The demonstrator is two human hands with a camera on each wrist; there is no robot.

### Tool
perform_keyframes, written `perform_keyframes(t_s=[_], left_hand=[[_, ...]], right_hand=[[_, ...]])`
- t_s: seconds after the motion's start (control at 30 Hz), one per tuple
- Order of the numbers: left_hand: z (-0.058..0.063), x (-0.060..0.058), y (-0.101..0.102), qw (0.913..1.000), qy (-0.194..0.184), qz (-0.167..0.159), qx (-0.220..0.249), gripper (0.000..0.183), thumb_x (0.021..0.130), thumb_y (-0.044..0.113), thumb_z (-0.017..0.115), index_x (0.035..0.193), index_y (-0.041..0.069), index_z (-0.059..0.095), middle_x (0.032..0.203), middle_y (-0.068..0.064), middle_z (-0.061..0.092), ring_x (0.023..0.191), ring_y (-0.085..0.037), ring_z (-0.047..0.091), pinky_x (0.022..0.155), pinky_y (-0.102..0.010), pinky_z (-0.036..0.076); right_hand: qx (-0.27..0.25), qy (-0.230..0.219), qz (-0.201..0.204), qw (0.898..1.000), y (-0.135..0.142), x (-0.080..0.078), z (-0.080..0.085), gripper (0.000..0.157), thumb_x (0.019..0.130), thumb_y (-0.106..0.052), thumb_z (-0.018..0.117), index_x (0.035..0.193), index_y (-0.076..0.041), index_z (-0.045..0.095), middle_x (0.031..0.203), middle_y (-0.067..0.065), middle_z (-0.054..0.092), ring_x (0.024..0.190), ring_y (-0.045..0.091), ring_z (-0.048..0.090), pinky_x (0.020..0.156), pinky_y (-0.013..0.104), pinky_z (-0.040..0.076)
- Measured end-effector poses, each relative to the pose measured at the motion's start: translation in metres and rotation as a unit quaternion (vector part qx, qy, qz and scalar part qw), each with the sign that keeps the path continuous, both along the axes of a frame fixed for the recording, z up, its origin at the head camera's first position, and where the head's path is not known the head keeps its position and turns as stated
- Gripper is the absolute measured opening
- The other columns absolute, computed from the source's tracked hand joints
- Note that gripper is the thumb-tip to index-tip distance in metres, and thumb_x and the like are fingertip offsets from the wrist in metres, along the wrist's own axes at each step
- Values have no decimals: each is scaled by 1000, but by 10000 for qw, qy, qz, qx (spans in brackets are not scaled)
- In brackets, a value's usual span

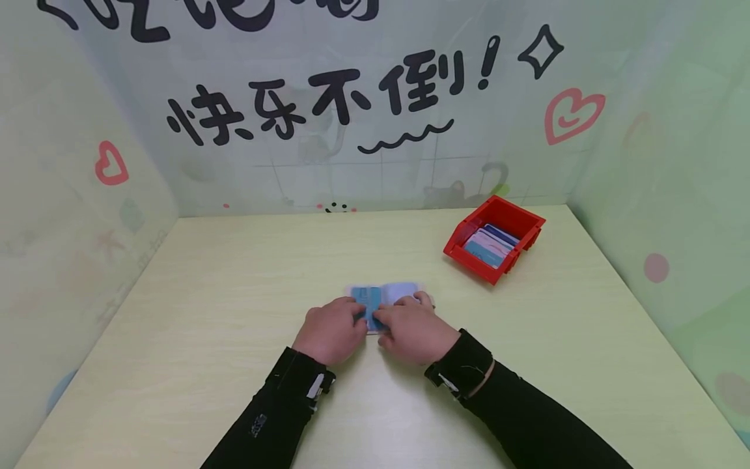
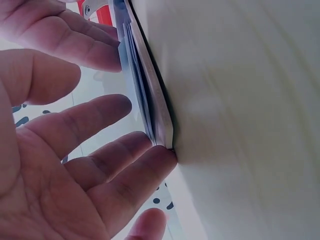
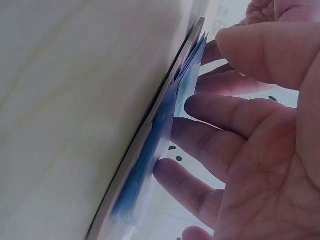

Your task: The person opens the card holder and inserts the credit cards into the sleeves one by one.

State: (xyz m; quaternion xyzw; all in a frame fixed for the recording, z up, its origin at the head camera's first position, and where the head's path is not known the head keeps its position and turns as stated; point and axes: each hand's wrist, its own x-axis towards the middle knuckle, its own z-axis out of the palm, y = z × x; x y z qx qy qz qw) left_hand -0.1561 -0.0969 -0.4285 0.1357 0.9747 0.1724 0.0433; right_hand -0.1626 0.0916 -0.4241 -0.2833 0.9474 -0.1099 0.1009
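Note:
A small open booklet lies flat on the table, with a blue panel on its left half and a pale lilac one on its right. Seen edge-on in the left wrist view, the booklet has a pinkish cover and several thin leaves. My left hand touches its left edge with extended fingers. The fingers of my right hand rest on the right half and near the middle, only slightly bent. Neither hand grips it. What is printed on the leaves cannot be read.
A red plastic bin stands at the back right, holding several flat blue, pink and white booklets or cards. Printed panels enclose the pale wooden table at the back and both sides.

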Motion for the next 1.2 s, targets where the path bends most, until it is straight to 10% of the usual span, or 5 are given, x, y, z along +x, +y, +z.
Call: perform_keyframes(t_s=[0.37,0.73,1.2], left_hand=[[2,0,-4,9988,47,247,427,42,104,28,59,139,7,69,149,-15,62,137,-36,62,107,-64,49],[6,1,-2,9889,500,741,1184,42,104,27,59,141,7,66,148,-14,63,138,-33,61,108,-64,49],[5,1,-4,9860,659,780,1316,44,103,25,59,143,6,64,150,-17,60,139,-36,59,112,-63,45]], right_hand=[[-728,-33,-162,9972,8,-4,5,46,99,-32,73,139,-10,66,132,2,72,123,33,61,111,62,29],[-1456,-222,-2060,9674,63,-51,40,51,103,-31,67,148,-9,59,149,13,62,134,37,60,107,54,55],[-212,633,-2651,9619,144,-112,45,52,94,-25,74,138,1,63,124,21,72,104,41,65,96,62,55]])
